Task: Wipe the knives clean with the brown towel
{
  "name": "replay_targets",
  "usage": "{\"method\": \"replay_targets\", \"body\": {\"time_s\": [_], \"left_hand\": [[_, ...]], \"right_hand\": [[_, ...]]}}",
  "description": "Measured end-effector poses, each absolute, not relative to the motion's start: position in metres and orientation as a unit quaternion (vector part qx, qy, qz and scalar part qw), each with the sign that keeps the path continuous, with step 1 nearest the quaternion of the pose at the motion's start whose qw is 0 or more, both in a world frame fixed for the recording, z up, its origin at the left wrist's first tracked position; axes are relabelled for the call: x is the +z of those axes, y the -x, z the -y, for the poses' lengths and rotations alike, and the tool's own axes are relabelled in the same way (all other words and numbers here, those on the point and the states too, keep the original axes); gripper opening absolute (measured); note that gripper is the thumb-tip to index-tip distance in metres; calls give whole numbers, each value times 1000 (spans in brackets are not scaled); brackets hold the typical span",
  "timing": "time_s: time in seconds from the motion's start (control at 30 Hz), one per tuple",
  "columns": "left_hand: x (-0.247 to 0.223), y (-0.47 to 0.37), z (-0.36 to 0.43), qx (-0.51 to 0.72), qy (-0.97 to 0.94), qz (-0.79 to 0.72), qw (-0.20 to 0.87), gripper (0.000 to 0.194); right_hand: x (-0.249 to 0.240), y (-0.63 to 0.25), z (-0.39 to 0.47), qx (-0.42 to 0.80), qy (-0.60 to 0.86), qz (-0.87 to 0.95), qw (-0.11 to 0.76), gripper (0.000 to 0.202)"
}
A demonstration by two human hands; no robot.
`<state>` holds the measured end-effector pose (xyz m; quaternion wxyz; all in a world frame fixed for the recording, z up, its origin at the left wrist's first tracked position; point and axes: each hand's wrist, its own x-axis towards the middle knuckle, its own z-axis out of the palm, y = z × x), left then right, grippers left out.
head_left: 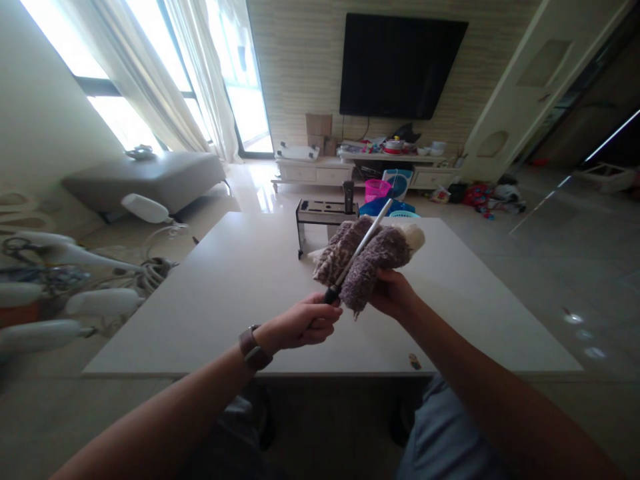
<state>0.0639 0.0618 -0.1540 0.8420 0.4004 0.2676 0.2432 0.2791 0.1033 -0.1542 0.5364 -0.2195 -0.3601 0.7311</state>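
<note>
My left hand (307, 321) is closed around the black handle of a long, slim, pale metal rod (373, 230). The rod points up and to the right; I cannot tell whether it has a blade edge. It lies along a fold of a fluffy grey-brown cloth (375, 263) with cream ends. From below and to the right, my right hand (395, 293) grips this cloth, its fingers partly hidden beneath. Both are held above the white table (240, 287). Behind them stands a dark slotted rack (323, 208) with a black-handled item (349, 195) in it.
A small colourful sticker-like piece (415, 361) lies near the table's front edge. To the left is a lamp (100, 257) with several white shades, with a grey bench (150, 177) beyond it. A pink basket (377, 190) stands behind the table, before a low cabinet (325, 175).
</note>
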Motion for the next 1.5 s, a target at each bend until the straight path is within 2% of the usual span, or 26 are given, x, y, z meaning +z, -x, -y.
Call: {"method": "replay_targets", "body": {"time_s": [0.1,0.2,0.4,0.6,0.77,0.9,1.13,1.37,1.5], "left_hand": [[-157,-63,-61,178,-398,-252,864,40],[-161,-65,-63,164,-439,-270,841,38],[-174,-70,-75,251,-627,-419,607,28],[-171,-71,-76,222,-652,-488,536,35],[-162,-69,-73,223,-637,-488,554,36],[-160,-68,-71,239,-593,-474,605,34],[-167,-66,-73,325,-631,-427,560,26],[-176,-65,-72,311,-653,-397,565,26],[-168,-68,-67,300,-641,-409,576,24]], "right_hand": [[-158,-272,-96,749,236,356,507,38],[-158,-264,-93,740,260,331,524,41],[-160,-252,-98,656,311,289,624,62],[-148,-275,-115,662,312,276,623,42],[-131,-311,-132,610,292,290,677,35],[-133,-308,-128,618,296,305,661,34],[-151,-255,-91,674,319,341,572,52],[-159,-242,-82,624,355,349,602,73],[-156,-243,-84,603,361,345,622,69]]}}
